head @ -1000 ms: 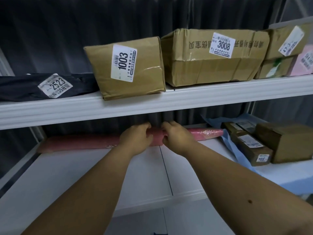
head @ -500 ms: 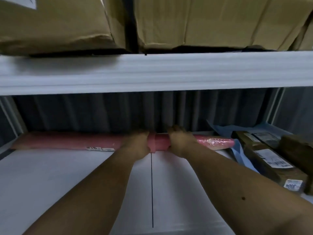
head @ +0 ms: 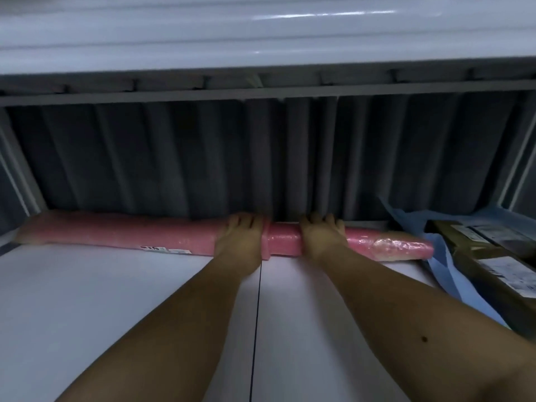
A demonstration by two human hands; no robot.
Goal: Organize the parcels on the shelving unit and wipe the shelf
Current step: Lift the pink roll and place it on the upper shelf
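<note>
Two bare forearms reach forward from the bottom edge over the white shelf (head: pixel 116 300), one on each side of the dark seam that runs front to back across its surface. Farther in, the left hand (head: pixel 239 242) lies over the top of the long pink parcel (head: pixel 121 235), with its fingers curled over the far side of the roll. The right hand (head: pixel 322 237) grips the same parcel just beside it, fingers likewise wrapped over the top; a short stretch of pink wrap shows between the two hands. The parcel lies lengthwise along the back of the shelf, against the dark pleated curtain (head: pixel 174 158) behind it. A white label (head: pixel 166 250) sits on its front face, left of the left hand; the print is too blurred to read. The parcel's right end is wrapped in shiny clear film. To the right, a blue sheet (head: pixel 443 274) lies partly under brown cardboard boxes (head: pixel 493 274) bearing white labels, near the parcel's right end. Above everything, the pale front edge of the upper shelf (head: pixel 261 33) spans the whole view.
</note>
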